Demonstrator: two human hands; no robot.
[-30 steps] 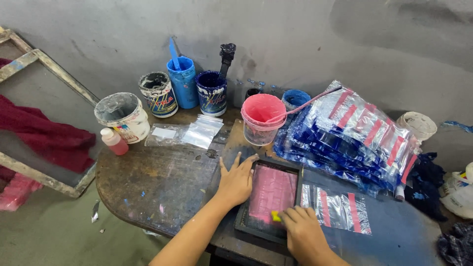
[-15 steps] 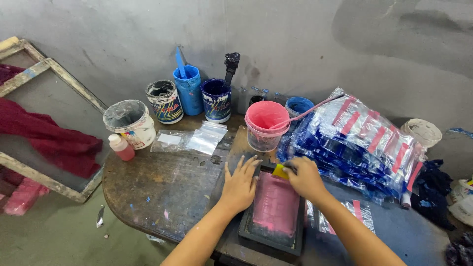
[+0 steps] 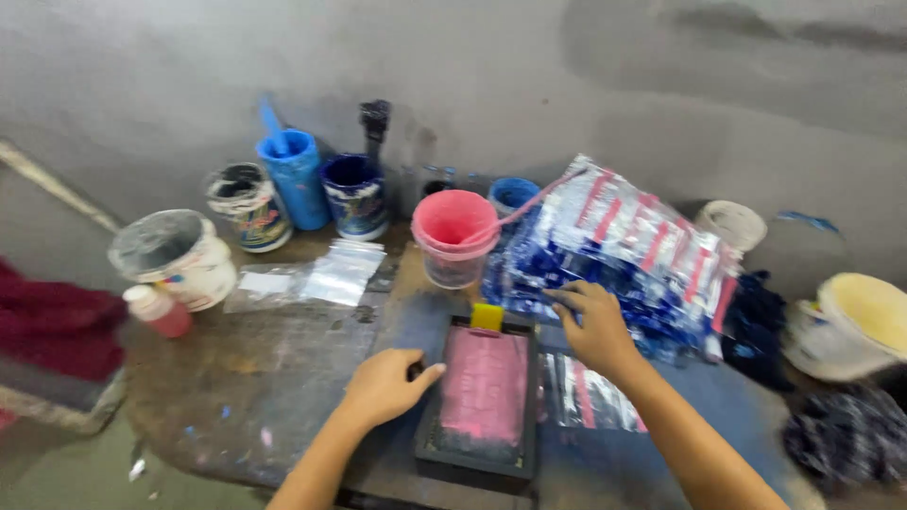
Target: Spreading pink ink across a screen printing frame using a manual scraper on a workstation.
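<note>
A black screen frame with pink ink on its mesh lies flat on the table in front of me. My left hand grips its left edge, thumb over the rim. A yellow squeegee rests at the frame's far end, with no hand on it. My right hand lies with its fingers spread on the near edge of a pile of blue, red and clear printed plastic bags, holding nothing. One printed bag lies flat just right of the frame, partly under my right forearm.
A pink ink bucket stands just beyond the frame. Behind it along the wall are blue tubs, a dark paint pot and a white bucket. Clear bags and a small red bottle lie left. Tubs and rags crowd the right.
My right hand pushed the yellow squeegee up the screen, left it at the far end, then moved right onto the bag pile. My left hand stayed on the frame.
</note>
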